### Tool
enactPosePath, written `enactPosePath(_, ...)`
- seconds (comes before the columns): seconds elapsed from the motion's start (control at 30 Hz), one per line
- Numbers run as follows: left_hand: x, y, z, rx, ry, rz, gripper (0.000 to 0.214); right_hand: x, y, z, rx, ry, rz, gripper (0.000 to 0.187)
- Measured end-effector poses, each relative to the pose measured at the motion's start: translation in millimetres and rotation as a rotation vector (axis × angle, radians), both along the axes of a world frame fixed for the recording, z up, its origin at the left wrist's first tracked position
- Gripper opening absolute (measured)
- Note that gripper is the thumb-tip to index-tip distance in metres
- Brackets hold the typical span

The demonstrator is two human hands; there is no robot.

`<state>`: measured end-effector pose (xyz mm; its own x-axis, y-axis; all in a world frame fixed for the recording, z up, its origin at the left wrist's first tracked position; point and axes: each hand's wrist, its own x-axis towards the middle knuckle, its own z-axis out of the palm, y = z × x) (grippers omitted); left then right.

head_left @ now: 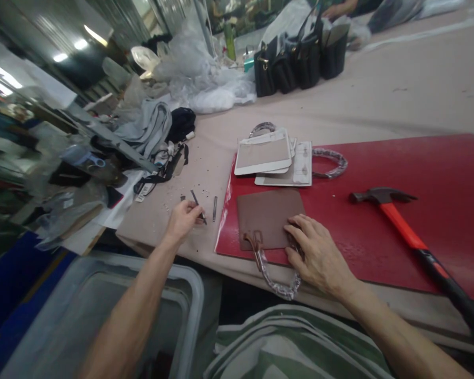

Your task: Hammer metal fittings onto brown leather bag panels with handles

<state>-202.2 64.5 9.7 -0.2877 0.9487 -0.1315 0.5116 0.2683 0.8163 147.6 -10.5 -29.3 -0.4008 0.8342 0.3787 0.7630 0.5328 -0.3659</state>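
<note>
My left hand (184, 218) pinches a thin dark rod-shaped tool (198, 205) just above the table, left of the red mat. A second slim metal rod (215, 209) lies close by. On the mat's front left corner sits a brown leather panel (266, 213), with a plastic-wrapped looped handle (278, 288) hanging past the table's edge. My right hand (316, 252) grips the panel's lower right corner, fingers on top, and covers that end of the handle. What lies under the palm is hidden.
Behind the panel are stacked white-edged panels (263, 152) with wrapped handles. A claw hammer (406, 226) rests on the red mat (450, 184) at right. Black bags (300, 63) and clear plastic (217, 89) stand farther back. A grey bin (195, 284) is below left.
</note>
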Motion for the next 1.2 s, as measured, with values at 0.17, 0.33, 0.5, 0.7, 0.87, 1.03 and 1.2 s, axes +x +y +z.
enactPosePath(0.17, 53.8, -26.9, -12.7, 0.323, -0.442, -0.026, 0.034, -0.4, -0.7, 2.4, -0.030, -0.006, 0.001, 0.037)
enactPosePath(0.33, 79.6, -48.2, -28.7, 0.463, -0.235, -0.136, 0.014, -0.3, -0.7, 2.4, -0.045, 0.000, -0.001, 0.038)
enactPosePath(0.5, 77.0, -56.5, -34.8, 0.520, -0.117, -0.186, 0.013, -0.4, 0.0, 3.3, -0.045, -0.007, -0.004, 0.039)
enactPosePath(0.7, 74.6, -51.4, -40.5, 0.424, -0.096, -0.210, 0.015, 0.4, 0.1, 3.9, -0.071, -0.010, -0.006, 0.039)
enactPosePath(0.87, 81.8, -53.0, -31.6, 0.426, -0.204, -0.135, 0.016, 0.2, 0.0, 6.1, -0.107, 0.014, 0.000, 0.041)
enactPosePath(1.03, 104.5, -61.2, -18.3, 0.408, -0.316, -0.141, 0.017, -0.2, -0.2, 8.3, -0.138, 0.041, -0.001, 0.043)
enactPosePath(1.2, 122.6, -66.4, -23.2, 0.360, -0.329, -0.282, 0.015, -0.5, -0.4, 8.0, -0.131, 0.037, -0.003, 0.042)
